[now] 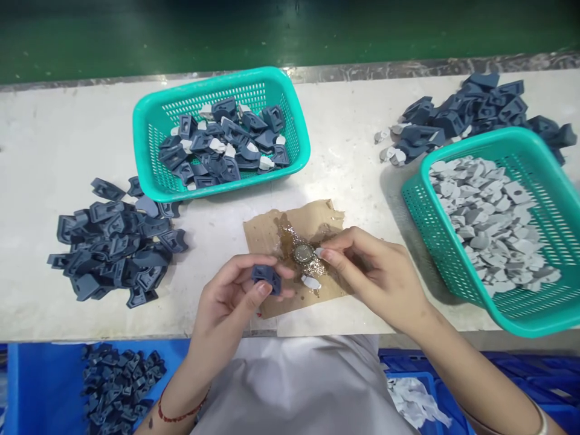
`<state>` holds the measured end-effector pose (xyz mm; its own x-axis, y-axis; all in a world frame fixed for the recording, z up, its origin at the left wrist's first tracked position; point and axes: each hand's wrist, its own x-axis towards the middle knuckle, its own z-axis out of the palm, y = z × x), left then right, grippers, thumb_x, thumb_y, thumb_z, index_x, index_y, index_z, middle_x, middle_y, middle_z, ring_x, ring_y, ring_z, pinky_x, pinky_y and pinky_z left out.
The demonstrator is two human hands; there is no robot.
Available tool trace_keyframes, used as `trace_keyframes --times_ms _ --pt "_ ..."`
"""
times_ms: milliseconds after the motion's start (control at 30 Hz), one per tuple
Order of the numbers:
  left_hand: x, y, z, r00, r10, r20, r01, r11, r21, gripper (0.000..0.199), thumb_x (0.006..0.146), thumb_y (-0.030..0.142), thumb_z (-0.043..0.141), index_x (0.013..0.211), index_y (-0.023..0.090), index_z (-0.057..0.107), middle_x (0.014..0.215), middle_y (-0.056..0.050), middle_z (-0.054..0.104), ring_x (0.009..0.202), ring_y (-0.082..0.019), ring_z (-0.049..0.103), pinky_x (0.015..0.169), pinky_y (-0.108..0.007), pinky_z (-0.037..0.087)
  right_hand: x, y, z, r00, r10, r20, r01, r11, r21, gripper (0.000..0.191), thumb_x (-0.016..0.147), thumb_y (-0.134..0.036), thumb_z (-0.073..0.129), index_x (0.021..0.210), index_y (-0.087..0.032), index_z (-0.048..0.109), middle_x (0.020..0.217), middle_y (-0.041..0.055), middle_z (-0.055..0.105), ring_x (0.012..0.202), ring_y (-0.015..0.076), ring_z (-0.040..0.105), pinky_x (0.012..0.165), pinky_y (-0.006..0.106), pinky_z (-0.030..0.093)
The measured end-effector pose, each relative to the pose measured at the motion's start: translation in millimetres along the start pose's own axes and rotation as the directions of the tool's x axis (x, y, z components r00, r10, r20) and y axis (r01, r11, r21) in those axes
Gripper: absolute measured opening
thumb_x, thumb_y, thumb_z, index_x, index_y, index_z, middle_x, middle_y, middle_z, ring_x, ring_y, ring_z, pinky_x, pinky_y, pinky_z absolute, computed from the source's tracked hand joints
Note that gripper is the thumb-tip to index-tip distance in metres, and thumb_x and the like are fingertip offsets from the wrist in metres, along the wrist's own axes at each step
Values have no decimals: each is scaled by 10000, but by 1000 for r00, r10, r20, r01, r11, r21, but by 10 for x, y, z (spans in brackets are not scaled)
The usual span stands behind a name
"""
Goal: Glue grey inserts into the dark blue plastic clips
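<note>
Left hand (231, 296) holds a dark part (266, 279) between its thumb and curled fingers, just above the near left edge of a piece of cardboard (259, 238). Right hand (378, 275) pinches a small white tab (319, 252) between thumb and forefinger, right beside a round disc (303, 254). Whether the tab touches the disc cannot be told.

Both the disc and a second tab (311, 282) lie on the cardboard, the tab on the near side of the disc. Glossy wet patches (286, 229) spread around them.

Beyond the cardboard and to the left, a green basket (141, 145) holds dark parts, many with white pieces showing among them. A loose heap (118, 248) of dark parts lies on the table (344, 121) to the left, nearer the person. On the right, a tilted green basket (419, 211) holds a mass of white tabs, and behind it lies another heap (475, 109) of dark parts with a few white tabs at its left end.

Below the table edge, a blue bin (45, 386) at left contains more dark parts.
</note>
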<state>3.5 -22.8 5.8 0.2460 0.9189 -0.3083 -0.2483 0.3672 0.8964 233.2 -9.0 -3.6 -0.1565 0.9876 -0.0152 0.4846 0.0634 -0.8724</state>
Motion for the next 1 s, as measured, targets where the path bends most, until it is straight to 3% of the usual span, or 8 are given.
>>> trace_keyframes --times_ms 167,300,433,633,867,1000 --pt "-5 29 33 999 -50 20 48 997 59 143 973 330 685 1015 209 747 887 -49 777 696 -138 669 655 -232 565 23 -179 -10 993 114 -43 -94 940 327 93 949 -281 701 885 -215 690 753 1 718 606 123 628 535 226 492" --pt "-35 34 21 993 -51 103 36 989 145 238 1012 401 610 993 196 728 784 -40 700 672 -137 566 629 -241 477 50 -364 13 997 69 27 -74 898 433 112 943 -317 723 883 -223 717 780 16 722 657 144 674 547 236 538" --pt "-60 23 7 987 -81 138 53 979 195 272 1042 429 546 976 210 693 780 -17 651 686 -132 501 631 -242 413 54 -420 47 995 -28 98 -20 887 460 88 966 -267 695 889 -227 707 836 9 733 762 148 715 650 242 582" --pt "-50 37 9 981 -91 170 46 967 251 242 1047 414 542 997 227 687 757 7 619 686 -129 496 622 -240 374 48 -394 56 978 -93 184 11 914 405 99 998 -217 636 914 -215 688 841 8 754 749 138 726 671 239 571" --pt "5 37 31 963 -168 209 98 946 308 353 1053 474 481 922 199 661 751 2 565 656 -136 445 600 -253 364 31 -393 91 975 -1 222 -91 910 404 114 994 -242 630 889 -211 660 801 10 749 709 152 737 628 244 575" --pt "51 132 47 934 -242 262 96 878 469 277 1011 483 568 1109 232 631 849 -6 623 736 -169 549 621 -262 398 -12 -356 81 983 0 186 -73 919 387 109 983 -219 642 875 -208 628 801 -5 710 689 122 691 604 214 542"
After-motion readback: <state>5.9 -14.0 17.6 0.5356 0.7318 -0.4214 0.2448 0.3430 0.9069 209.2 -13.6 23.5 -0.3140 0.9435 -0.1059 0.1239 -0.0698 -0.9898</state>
